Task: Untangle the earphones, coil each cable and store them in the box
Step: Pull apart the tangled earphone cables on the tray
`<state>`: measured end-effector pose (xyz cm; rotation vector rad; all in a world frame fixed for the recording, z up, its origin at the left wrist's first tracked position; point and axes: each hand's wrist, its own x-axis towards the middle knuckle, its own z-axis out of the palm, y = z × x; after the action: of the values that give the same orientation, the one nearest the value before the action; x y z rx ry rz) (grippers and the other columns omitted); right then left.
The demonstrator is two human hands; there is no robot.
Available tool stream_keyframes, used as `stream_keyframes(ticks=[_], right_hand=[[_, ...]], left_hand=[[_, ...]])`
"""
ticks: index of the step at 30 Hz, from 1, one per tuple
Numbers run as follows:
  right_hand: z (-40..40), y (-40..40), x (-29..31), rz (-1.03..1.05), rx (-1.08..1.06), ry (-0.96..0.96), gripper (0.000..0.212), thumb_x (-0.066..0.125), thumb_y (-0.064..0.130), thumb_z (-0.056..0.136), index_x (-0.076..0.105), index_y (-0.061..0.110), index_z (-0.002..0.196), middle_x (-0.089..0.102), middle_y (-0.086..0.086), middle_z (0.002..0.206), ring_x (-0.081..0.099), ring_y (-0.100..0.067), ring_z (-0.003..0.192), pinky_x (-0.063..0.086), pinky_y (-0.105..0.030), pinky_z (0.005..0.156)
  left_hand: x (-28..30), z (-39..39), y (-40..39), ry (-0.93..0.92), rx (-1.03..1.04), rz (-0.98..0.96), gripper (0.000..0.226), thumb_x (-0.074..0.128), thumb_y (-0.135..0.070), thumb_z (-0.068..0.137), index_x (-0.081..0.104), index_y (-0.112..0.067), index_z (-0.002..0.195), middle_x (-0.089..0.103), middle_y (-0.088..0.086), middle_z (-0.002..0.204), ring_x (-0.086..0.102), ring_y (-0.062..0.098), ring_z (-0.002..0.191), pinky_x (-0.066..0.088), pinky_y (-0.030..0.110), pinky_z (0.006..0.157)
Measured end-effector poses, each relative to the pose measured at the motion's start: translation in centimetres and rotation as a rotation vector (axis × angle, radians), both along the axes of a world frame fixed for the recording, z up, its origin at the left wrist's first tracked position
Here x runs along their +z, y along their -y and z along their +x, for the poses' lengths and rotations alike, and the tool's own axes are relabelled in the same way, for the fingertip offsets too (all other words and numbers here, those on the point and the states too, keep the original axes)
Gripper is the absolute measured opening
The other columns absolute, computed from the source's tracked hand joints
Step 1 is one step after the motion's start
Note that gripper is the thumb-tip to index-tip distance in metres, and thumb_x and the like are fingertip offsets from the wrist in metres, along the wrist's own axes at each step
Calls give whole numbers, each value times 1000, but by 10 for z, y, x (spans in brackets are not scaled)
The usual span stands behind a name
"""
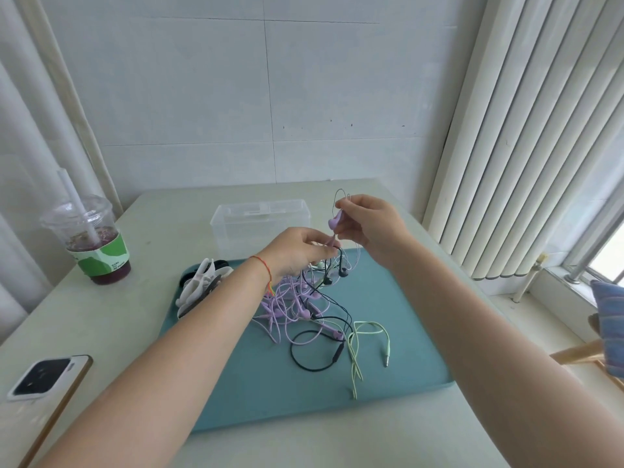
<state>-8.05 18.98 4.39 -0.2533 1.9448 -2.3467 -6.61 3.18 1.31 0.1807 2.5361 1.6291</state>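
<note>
A tangle of purple, black and pale green earphone cables (304, 309) lies on a teal mat (388, 298) and is partly lifted. My right hand (371, 228) pinches a purple earbud (334, 221) above the heap. Just below it, my left hand (297, 251) pinches the cables that hang from the earbud. A black earbud (343, 272) dangles under my hands. A green cable with a jack plug (369, 336) trails toward the mat's near right. The clear plastic box (260, 224) stands open behind the hands.
A pile of white and black clips or ties (199, 287) sits at the mat's left end. A plastic cup (93, 238) with a dark drink and straw stands at the far left. A phone (47, 376) lies near the left edge. Blinds hang at right.
</note>
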Motion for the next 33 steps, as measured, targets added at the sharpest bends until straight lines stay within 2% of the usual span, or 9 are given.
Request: stream_keyframes(ticks=[4, 9, 11, 14, 19, 25, 28, 31, 33], right_hand=[[-3, -2, 2, -65, -63, -12, 7, 55, 6, 96, 58, 3, 90, 60, -10, 61, 60, -15, 49, 49, -25, 50], [-6, -6, 0, -73, -71, 49, 11, 55, 7, 96, 60, 7, 86, 54, 0, 49, 46, -12, 43, 42, -21, 46], [-6, -4, 0, -78, -50, 64, 11, 54, 7, 96, 60, 7, 87, 53, 0, 49, 46, -11, 43, 41, -20, 45], [-4, -1, 0, -70, -18, 62, 11, 53, 6, 96, 59, 6, 87, 52, -2, 50, 50, -11, 44, 41, -20, 45], [-5, 1, 2, -56, -11, 58, 12, 55, 6, 95, 59, 7, 85, 53, -3, 53, 45, -15, 46, 40, -20, 45], [-12, -10, -9, 125, -68, 88, 12, 54, 9, 97, 60, 8, 86, 48, -3, 57, 44, -15, 49, 38, -19, 43], [-10, -10, -12, 196, -36, 59, 14, 51, 11, 98, 60, 10, 87, 51, -3, 63, 53, -11, 49, 46, -21, 50], [-7, -4, -6, 58, 112, 25, 17, 47, 10, 101, 57, 8, 87, 59, -8, 68, 56, -18, 57, 50, -26, 57], [-4, 2, 1, -34, 250, 34, 19, 43, 10, 102, 55, 8, 87, 57, -8, 62, 52, -21, 55, 48, -28, 55]], left_hand=[[-4, -3, 2, 44, 74, 17, 31, 74, -40, 83, 70, -11, 91, 45, -2, 58, 27, 7, 34, 21, 17, 39], [-6, -3, 2, 127, 28, 153, 21, 70, -26, 88, 68, -9, 101, 48, 3, 62, 21, 8, 37, 15, 18, 39], [-5, -2, 0, 146, 12, 155, 21, 64, -26, 92, 68, -9, 104, 51, 3, 62, 20, 8, 36, 13, 18, 40], [-2, 2, -6, 201, -56, 194, 15, 59, -25, 95, 66, -12, 96, 53, 2, 59, 19, 7, 35, 13, 18, 40], [-3, 1, -7, 322, -129, 326, 26, 44, -21, 101, 63, -13, 86, 39, -5, 54, 17, 5, 33, 13, 17, 35], [-4, -6, 9, 400, -14, 575, 26, 41, -20, 100, 61, -12, 85, 33, -7, 53, 19, 3, 31, 13, 17, 33], [-2, -4, 9, 361, -26, 440, 24, 43, -19, 101, 60, -11, 85, 36, -8, 50, 20, 3, 31, 13, 16, 34], [-3, -3, 6, 274, 20, 214, 22, 46, -18, 99, 61, -10, 85, 39, -7, 47, 20, 4, 32, 13, 16, 35], [-4, -3, 8, 228, 57, 134, 19, 50, -19, 97, 63, -10, 85, 41, -5, 50, 20, 6, 33, 13, 17, 37]])
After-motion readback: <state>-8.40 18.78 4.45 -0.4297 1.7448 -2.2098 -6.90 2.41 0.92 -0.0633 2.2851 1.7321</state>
